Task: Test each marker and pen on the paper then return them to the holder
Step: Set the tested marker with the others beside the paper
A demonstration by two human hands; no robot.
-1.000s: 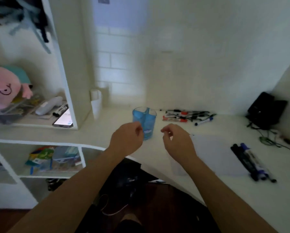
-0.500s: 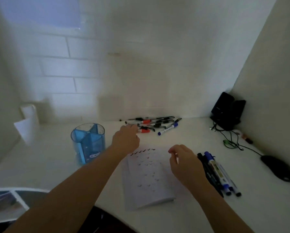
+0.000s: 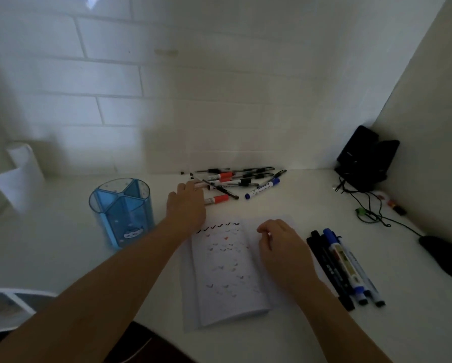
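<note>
L hand (image 3: 186, 205) reached pen pile (image 3: 235, 180), grip wide; R hand (image 3: 282, 250) still loose, empty.

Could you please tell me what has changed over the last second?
The left hand has reached from in front of the holder out to the pen pile, its fingers now at the nearest pens; no grip shows yet. The right hand has come down onto the paper. The holder, pile and the markers beside the paper lie as before.

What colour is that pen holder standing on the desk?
Translucent blue pen holder, with a small white picture near its base; seen in the head view.
</note>
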